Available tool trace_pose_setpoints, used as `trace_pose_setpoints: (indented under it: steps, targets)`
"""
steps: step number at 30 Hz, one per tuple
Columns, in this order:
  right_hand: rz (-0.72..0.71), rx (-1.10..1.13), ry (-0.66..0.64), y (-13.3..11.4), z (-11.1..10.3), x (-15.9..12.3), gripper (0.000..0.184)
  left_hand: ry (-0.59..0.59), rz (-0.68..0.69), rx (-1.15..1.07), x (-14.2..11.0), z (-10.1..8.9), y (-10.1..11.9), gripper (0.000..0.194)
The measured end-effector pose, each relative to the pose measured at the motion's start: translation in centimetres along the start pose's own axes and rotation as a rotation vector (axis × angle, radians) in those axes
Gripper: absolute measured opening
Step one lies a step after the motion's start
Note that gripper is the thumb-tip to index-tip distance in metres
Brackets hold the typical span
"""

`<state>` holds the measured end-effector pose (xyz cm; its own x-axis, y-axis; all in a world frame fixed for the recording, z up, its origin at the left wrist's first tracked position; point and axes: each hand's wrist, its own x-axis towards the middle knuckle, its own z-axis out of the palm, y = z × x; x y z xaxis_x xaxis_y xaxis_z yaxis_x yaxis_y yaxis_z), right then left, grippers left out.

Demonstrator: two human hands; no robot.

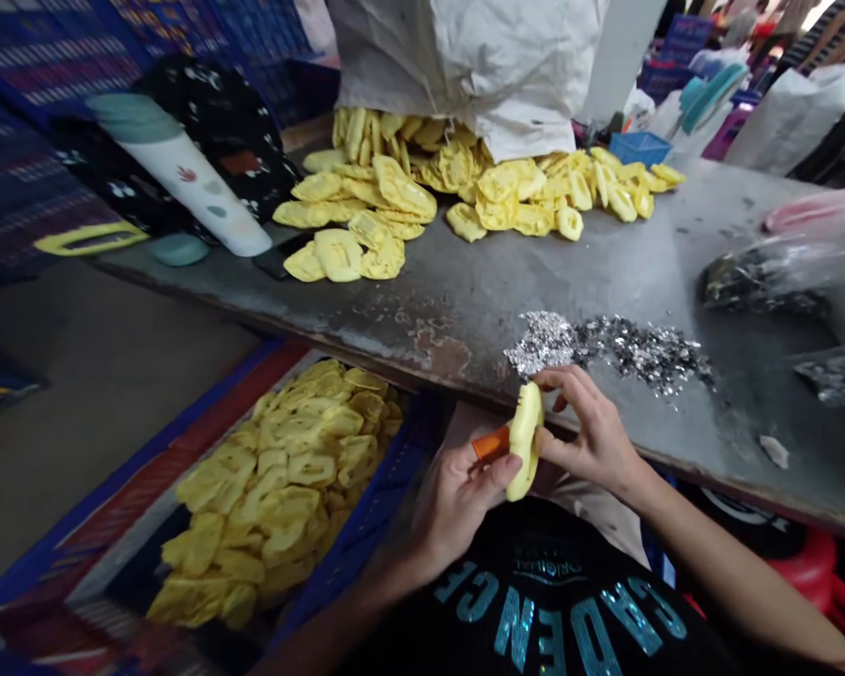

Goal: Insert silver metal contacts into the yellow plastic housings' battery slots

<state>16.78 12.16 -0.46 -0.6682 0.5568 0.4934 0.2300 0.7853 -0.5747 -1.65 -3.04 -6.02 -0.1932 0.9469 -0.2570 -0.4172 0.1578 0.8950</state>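
black T-shirt (pixel 535 601): on the person's chest at the bottom middle of the frame, nearest the camera, with teal sparkly lettering
left hand (pixel 457 502): lower middle, its fingers (pixel 497 472) curled over a small orange object (pixel 491 444) and pressed against the lower part of the piece
right hand (pixel 591 432): right of centre, its fingers (pixel 570 378) pinching the top of the piece, thumb on the near side
held piece: curved yellow moulded piece (pixel 525 441), tilted slightly, between both hands and just below the front edge of the bench
grey metal-topped bench (pixel 465 300): runs across the frame, scuffed and rusty along its edge
silver glitter (pixel 606 352): loose heap on the bench just above the right hand, nearly touching its fingers
blue crate (pixel 387 498): lower left, beside the left hand, filled with yellow moulded pieces (pixel 274 469)
yellow heap (pixel 408 188): upper middle of the bench, spilling from under a white woven sack (pixel 465 66)
white patterned bottle (pixel 183 178): upper left, lying on the bench beside a black phone (pixel 274 258)
clear plastic bags (pixel 781 263): right side of the bench, holding silver glitter
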Motion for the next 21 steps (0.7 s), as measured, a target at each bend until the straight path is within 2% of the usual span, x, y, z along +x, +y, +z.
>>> trace_pose_setpoints:
  steps: [6,10,12,14,16,18,20,21]
  targets:
    - [-0.061,-0.050,-0.105,-0.5,2.1,4.9,0.050,0.180,0.043,-0.188,1.8,-1.5,0.5,0.055]
    - [-0.139,0.019,-0.270,-0.1,4.2,9.4,0.049,0.374,0.074,-0.318,2.2,-3.8,0.7,0.057]
    - [-0.196,0.099,-0.421,1.1,5.5,13.0,0.044,0.504,0.092,-0.387,2.1,-6.2,0.8,0.062]
    - [-0.212,0.067,-0.549,2.9,7.1,17.7,0.037,0.639,0.112,-0.453,1.8,-9.8,0.9,0.065]
    - [-0.181,-0.163,-0.550,4.7,9.2,22.9,0.027,0.773,0.116,-0.513,1.2,-14.0,1.1,0.056]
    - [-0.158,-0.269,-0.524,6.0,11.7,27.6,0.032,0.897,0.068,-0.582,0.7,-17.9,0.9,0.044]
    - [-0.152,-0.351,-0.525,6.4,14.3,31.0,0.038,0.968,-0.032,-0.633,0.2,-20.3,0.3,0.046]
    - [-0.153,-0.387,-0.532,6.3,15.4,32.1,0.038,0.977,-0.074,-0.645,0.1,-20.8,-0.1,0.042]
